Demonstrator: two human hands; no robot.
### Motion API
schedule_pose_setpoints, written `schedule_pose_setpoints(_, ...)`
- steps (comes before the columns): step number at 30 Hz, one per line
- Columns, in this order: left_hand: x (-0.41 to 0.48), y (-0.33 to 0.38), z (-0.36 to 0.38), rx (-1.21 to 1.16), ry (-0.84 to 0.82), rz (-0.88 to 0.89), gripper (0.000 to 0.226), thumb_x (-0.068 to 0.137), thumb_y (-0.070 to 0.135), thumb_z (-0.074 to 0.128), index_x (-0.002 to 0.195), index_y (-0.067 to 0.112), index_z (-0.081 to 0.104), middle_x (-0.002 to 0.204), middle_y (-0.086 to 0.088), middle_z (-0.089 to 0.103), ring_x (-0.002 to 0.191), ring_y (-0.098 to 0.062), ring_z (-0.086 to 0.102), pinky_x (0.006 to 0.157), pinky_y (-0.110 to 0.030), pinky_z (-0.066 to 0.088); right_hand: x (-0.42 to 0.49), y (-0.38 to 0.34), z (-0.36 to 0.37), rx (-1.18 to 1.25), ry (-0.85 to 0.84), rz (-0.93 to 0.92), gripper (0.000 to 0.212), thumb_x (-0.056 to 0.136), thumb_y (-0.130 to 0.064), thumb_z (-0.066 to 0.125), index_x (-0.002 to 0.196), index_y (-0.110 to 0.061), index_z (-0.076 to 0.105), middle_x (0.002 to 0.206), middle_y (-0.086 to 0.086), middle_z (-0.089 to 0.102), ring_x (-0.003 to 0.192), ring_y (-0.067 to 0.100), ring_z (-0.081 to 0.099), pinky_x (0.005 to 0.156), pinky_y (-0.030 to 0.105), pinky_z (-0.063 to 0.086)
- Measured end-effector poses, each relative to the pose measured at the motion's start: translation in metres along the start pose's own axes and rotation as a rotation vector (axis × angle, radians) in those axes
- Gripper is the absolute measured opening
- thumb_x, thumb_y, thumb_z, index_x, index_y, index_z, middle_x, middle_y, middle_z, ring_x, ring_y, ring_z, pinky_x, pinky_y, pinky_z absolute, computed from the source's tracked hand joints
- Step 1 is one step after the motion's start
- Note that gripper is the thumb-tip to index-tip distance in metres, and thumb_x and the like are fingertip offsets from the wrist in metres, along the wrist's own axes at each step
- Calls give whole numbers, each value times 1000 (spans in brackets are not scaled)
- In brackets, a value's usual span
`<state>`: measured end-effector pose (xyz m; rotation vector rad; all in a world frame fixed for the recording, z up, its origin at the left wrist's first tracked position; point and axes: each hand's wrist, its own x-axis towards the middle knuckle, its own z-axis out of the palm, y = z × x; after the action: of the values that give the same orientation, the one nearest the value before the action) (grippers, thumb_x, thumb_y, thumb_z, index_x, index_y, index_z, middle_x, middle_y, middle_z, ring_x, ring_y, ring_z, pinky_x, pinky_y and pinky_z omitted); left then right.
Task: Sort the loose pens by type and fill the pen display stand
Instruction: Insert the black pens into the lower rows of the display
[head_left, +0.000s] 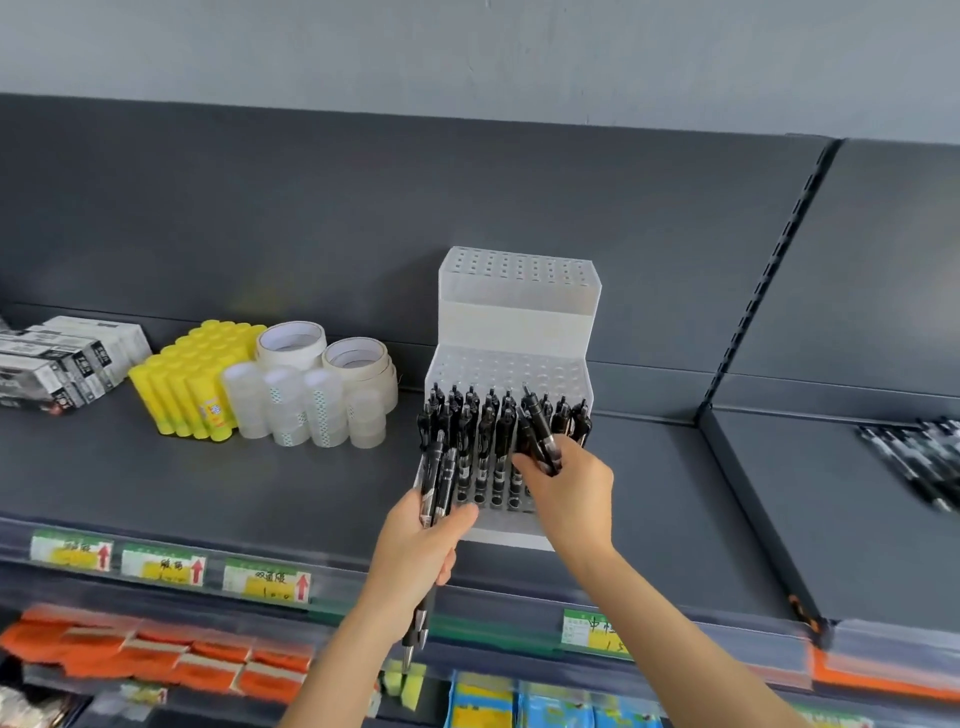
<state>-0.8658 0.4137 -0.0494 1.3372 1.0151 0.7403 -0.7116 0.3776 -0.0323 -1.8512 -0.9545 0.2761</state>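
1. Pens (483, 421), black and all of one click type, stand clip-up in the back rows of the lowest step of the pen display stand (514, 322). The stand sits on the dark shelf (260, 478). I judge the pens are grouped there so that one type fills one step.
2. My right hand (569, 493) pinches a held pen (540, 431), perhaps two, I cannot tell. It is tilted clip-end up over the right side of that step, so the tip can drop into a hole.
3. My left hand (421, 545) grips a bundle of spare pens (436, 483) at the stand's front left corner. Their tips hang below the fist, and the bundle is kept close as a supply for the working hand.
4. The front holes (498, 501) of the low step are unfilled and the two upper steps are bare, so the filling looks far from done.
5. Loose pens (919, 462), blurred, lie on the next shelf bay to the right, well apart from the stand and seemingly waiting to be sorted.
6. Yellow glue sticks (182, 384), tape rolls (311, 395) and boxes (62, 364) sit to the left of the stand, apart from it.
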Motion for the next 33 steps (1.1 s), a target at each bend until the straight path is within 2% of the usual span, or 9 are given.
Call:
schedule_pose_setpoints(7, 3, 6, -13, 72, -81, 15, 12, 89, 15, 60, 83, 13, 50, 54, 1, 40, 47, -15, 36, 45, -29, 31, -7, -5, -2, 45, 35, 75, 30, 84, -27, 70, 77, -3, 52, 66, 11, 58, 54, 16, 42, 53, 26, 39)
schedule_pose_setpoints(9, 4, 8, -16, 66, -100, 12, 13, 89, 13, 60, 82, 12, 48, 57, -2, 39, 48, -16, 34, 45, -29, 29, -10, -9, -9, 222, 87, 183, 32, 84, -27, 68, 76, -3, 48, 60, 8, 48, 53, 16, 36, 51, 28, 36)
schedule_pose_setpoints(12, 5, 11, -14, 62, -144, 3, 13, 87, 10, 59, 82, 9, 47, 61, -6, 42, 48, -16, 32, 45, -29, 25, -8, -16, -22, 726, 116, 462, 25, 87, -14, 57, 71, -12, 38, 58, 2, 35, 47, 14, 28, 42, 27, 27)
schedule_pose_setpoints(14, 3, 15, -9, 55, -190, 2, 10, 86, 9, 60, 85, 6, 51, 61, -7, 55, 46, -16, 33, 43, -27, 25, -5, -20, -28, 979, 102, 590, 17, 87, -5, 51, 75, -11, 42, 60, 2, 38, 46, 13, 32, 40, 25, 29)
schedule_pose_setpoints(17, -1, 25, 1, 47, -286, 16, 15, 86, 15, 65, 89, 6, 54, 66, -7, 63, 44, -14, 32, 42, -25, 25, -5, -25, -30, 1122, 74, 630, 10, 92, -5, 52, 84, -8, 47, 64, 4, 42, 50, 14, 39, 45, 24, 38)
schedule_pose_setpoints(22, 0, 37, 17, 124, -392, 31, 30, 78, 25, 76, 93, 8, 57, 56, -3, 48, 44, -16, 34, 43, -27, 27, -14, -27, -25, 1081, 63, 582, 17, 95, -14, 56, 82, -9, 46, 62, 3, 43, 52, 14, 42, 53, 28, 42)
schedule_pose_setpoints(27, -1, 37, 26, 200, -362, 56, 18, 84, 16, 68, 78, 13, 52, 52, -3, 47, 42, -16, 33, 41, -24, 26, -21, -23, -24, 1027, 97, 550, 16, 97, -20, 52, 87, -8, 47, 64, 5, 51, 59, 18, 50, 64, 36, 48)
schedule_pose_setpoints(30, -1, 32, 26, 238, -333, 84, 20, 85, 17, 66, 76, 15, 49, 52, -2, 50, 41, -16, 33, 41, -24, 26, -26, -17, -28, 850, 50, 509, 23, 98, -24, 48, 85, -6, 54, 67, 7, 59, 65, 22, 57, 68, 39, 48)
schedule_pose_setpoints(33, 0, 28, 22, 280, -318, 97, 16, 85, 19, 65, 80, 12, 51, 46, 2, 44, 42, -18, 31, 43, -26, 25, -27, -10, -31, 652, 45, 462, 23, 97, -26, 46, 80, -10, 50, 68, 6, 51, 67, 21, 47, 61, 36, 42)
